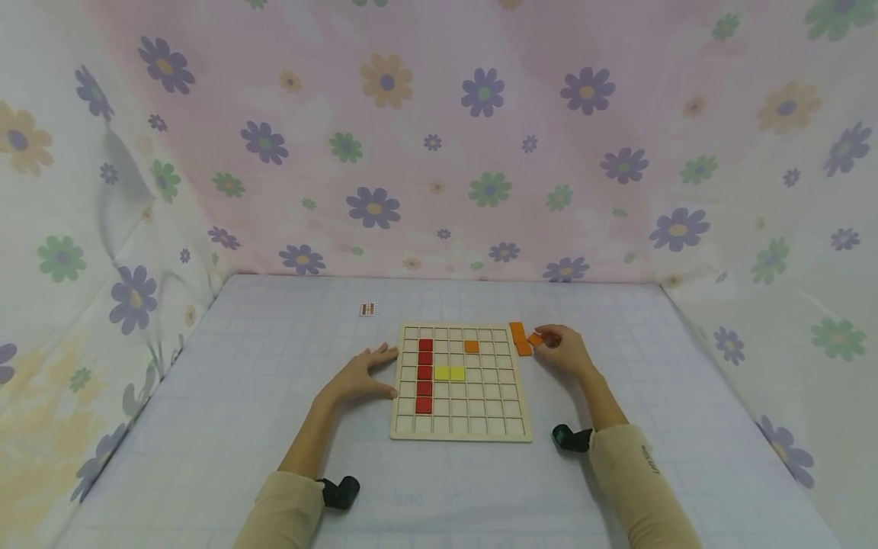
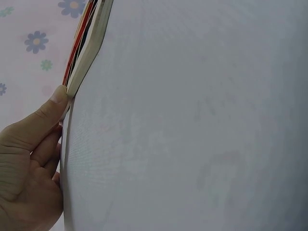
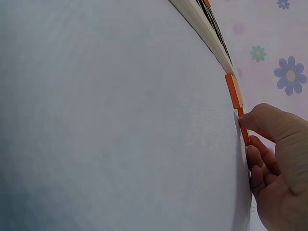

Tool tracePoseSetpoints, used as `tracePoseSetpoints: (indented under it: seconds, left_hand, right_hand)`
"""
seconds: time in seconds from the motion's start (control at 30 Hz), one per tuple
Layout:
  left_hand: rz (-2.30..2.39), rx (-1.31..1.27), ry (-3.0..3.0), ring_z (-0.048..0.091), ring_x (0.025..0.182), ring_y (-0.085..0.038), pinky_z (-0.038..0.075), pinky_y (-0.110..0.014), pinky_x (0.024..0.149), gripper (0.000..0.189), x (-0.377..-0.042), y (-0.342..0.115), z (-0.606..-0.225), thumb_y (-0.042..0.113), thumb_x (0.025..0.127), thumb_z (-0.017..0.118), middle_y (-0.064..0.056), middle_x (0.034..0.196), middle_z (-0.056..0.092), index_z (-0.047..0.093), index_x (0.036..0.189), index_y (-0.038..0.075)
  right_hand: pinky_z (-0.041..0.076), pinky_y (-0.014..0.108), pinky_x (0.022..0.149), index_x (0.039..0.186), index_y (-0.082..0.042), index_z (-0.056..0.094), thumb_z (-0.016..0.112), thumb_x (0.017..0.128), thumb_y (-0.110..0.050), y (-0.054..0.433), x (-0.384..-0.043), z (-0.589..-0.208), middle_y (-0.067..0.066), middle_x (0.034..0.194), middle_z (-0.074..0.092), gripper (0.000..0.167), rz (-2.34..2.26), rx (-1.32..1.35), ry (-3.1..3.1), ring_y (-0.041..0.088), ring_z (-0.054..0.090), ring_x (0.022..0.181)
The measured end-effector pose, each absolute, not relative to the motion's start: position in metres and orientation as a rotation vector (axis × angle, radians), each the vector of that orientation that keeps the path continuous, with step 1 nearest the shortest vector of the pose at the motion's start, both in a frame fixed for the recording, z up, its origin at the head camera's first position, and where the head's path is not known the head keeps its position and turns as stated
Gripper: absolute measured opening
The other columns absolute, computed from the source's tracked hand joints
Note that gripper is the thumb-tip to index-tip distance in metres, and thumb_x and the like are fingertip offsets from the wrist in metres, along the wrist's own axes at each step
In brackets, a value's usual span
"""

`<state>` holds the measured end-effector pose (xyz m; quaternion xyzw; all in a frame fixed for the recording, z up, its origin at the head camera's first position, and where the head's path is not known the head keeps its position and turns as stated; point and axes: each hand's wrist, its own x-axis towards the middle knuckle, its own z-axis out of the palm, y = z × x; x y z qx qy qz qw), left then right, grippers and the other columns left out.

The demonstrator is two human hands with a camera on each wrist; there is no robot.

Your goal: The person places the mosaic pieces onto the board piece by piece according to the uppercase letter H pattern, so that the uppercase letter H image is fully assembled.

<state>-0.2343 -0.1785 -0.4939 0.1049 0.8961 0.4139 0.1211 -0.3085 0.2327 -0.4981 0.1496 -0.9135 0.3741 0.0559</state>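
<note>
A light wooden grid board [image 1: 461,438] lies flat on the table. Several red square tiles [image 1: 424,373] fill a column on its left side, two yellow tiles [image 1: 449,374] sit side by side in the middle, and one orange square [image 1: 471,347] is in an upper cell. My left hand [image 1: 358,377] spreads thumb and fingers along the board's left edge, the thumb tip at the rim [image 2: 67,91]. Between thumb and fingers, my right hand [image 1: 565,352] pinches an orange tile [image 1: 535,340]. Beside it, other orange pieces [image 1: 517,333] lie against the board's right edge.
Behind the board, toward the left, lies a small printed card [image 1: 368,309]. Black wrist cameras [image 1: 341,492] stick out inward from both sleeves. Flower-patterned cloth [image 1: 439,160] walls the table at the back and both sides.
</note>
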Motion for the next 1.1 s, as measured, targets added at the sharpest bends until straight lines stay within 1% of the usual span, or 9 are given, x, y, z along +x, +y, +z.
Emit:
tracePoseSetpoints:
  seconds: [0.17, 0.4, 0.47, 0.57, 0.7, 0.73, 0.93, 0.97, 1.1]
  left_hand:
    - [1.211, 0.317, 2.613, 0.01, 0.14, -0.044, 0.011, -0.065, 0.109, 0.083, -0.233, -0.179, -0.493, 0.031, 0.067, 0.083, -0.012, 0.152, 0.029, 0.047, 0.14, 0.015]
    - [1.21, 0.314, 2.613, 0.01, 0.141, -0.044, 0.01, -0.063, 0.11, 0.083, -0.233, -0.181, -0.493, 0.032, 0.067, 0.083, -0.011, 0.152, 0.028, 0.047, 0.14, 0.014]
    - [1.207, 0.311, 2.617, 0.01, 0.141, -0.044, 0.01, -0.063, 0.11, 0.083, -0.233, -0.181, -0.494, 0.032, 0.067, 0.083, -0.011, 0.152, 0.028, 0.047, 0.14, 0.015]
    - [1.209, 0.307, 2.619, 0.01, 0.141, -0.044, 0.011, -0.064, 0.109, 0.083, -0.233, -0.181, -0.494, 0.032, 0.067, 0.083, -0.012, 0.152, 0.028, 0.047, 0.14, 0.015]
    - [1.214, 0.306, 2.613, 0.01, 0.141, -0.044, 0.011, -0.064, 0.109, 0.083, -0.233, -0.181, -0.493, 0.031, 0.067, 0.083, -0.012, 0.152, 0.029, 0.047, 0.14, 0.014]
    - [1.217, 0.309, 2.611, 0.01, 0.141, -0.044, 0.011, -0.064, 0.109, 0.083, -0.233, -0.18, -0.493, 0.031, 0.067, 0.083, -0.012, 0.152, 0.029, 0.047, 0.14, 0.014]
    - [1.217, 0.315, 2.61, 0.01, 0.141, -0.044, 0.011, -0.064, 0.109, 0.083, -0.234, -0.179, -0.493, 0.032, 0.067, 0.083, -0.011, 0.152, 0.029, 0.047, 0.14, 0.015]
    - [1.216, 0.312, 2.61, 0.01, 0.141, -0.044, 0.011, -0.064, 0.109, 0.083, -0.234, -0.179, -0.493, 0.032, 0.067, 0.083, -0.011, 0.152, 0.029, 0.047, 0.14, 0.015]
    - [1.211, 0.3, 2.609, 0.01, 0.141, -0.044, 0.01, -0.064, 0.109, 0.083, -0.235, -0.178, -0.494, 0.032, 0.066, 0.083, -0.011, 0.152, 0.029, 0.048, 0.139, 0.016]
  right_hand:
    - [0.05, 0.041, 0.076, 0.109, 0.011, 0.062, 0.068, 0.078, -0.004, 0.231, -0.31, -0.495, 0.024, 0.098, 0.064, 0.035, 1.128, 0.419, -2.836, 0.032, 0.059, 0.085]
    - [0.049, 0.027, 0.07, 0.106, 0.01, 0.064, 0.071, 0.077, -0.003, 0.225, -0.31, -0.492, 0.024, 0.1, 0.066, 0.032, 1.281, 0.396, -2.745, 0.029, 0.059, 0.083]
    - [0.048, 0.025, 0.069, 0.105, 0.009, 0.065, 0.071, 0.078, -0.003, 0.22, -0.309, -0.491, 0.023, 0.1, 0.066, 0.03, 1.341, 0.413, -2.709, 0.028, 0.059, 0.082]
    - [0.047, 0.024, 0.067, 0.105, 0.008, 0.066, 0.071, 0.077, -0.002, 0.208, -0.307, -0.489, 0.023, 0.1, 0.065, 0.03, 1.385, 0.474, -2.677, 0.026, 0.057, 0.081]
    - [0.047, 0.022, 0.065, 0.103, 0.009, 0.066, 0.073, 0.076, -0.002, 0.19, -0.303, -0.489, 0.026, 0.107, 0.063, 0.03, 1.391, 0.629, -2.646, 0.022, 0.056, 0.077]
    - [0.047, 0.024, 0.066, 0.103, 0.01, 0.066, 0.072, 0.076, 0.0, 0.184, -0.298, -0.483, 0.028, 0.108, 0.062, 0.03, 1.401, 0.669, -2.646, 0.025, 0.056, 0.077]
    - [0.048, 0.026, 0.065, 0.104, 0.007, 0.067, 0.07, 0.075, 0.002, 0.16, -0.294, -0.484, 0.02, 0.099, 0.065, 0.029, 1.413, 0.799, -2.668, 0.023, 0.056, 0.078]
    - [0.047, 0.024, 0.064, 0.104, 0.005, 0.067, 0.071, 0.075, 0.001, 0.159, -0.297, -0.49, 0.018, 0.099, 0.066, 0.029, 1.415, 0.814, -2.667, 0.02, 0.055, 0.077]
    - [0.047, 0.023, 0.065, 0.106, 0.007, 0.066, 0.071, 0.076, 0.0, 0.15, -0.297, -0.493, 0.019, 0.101, 0.065, 0.031, 1.443, 0.865, -2.677, 0.019, 0.053, 0.077]
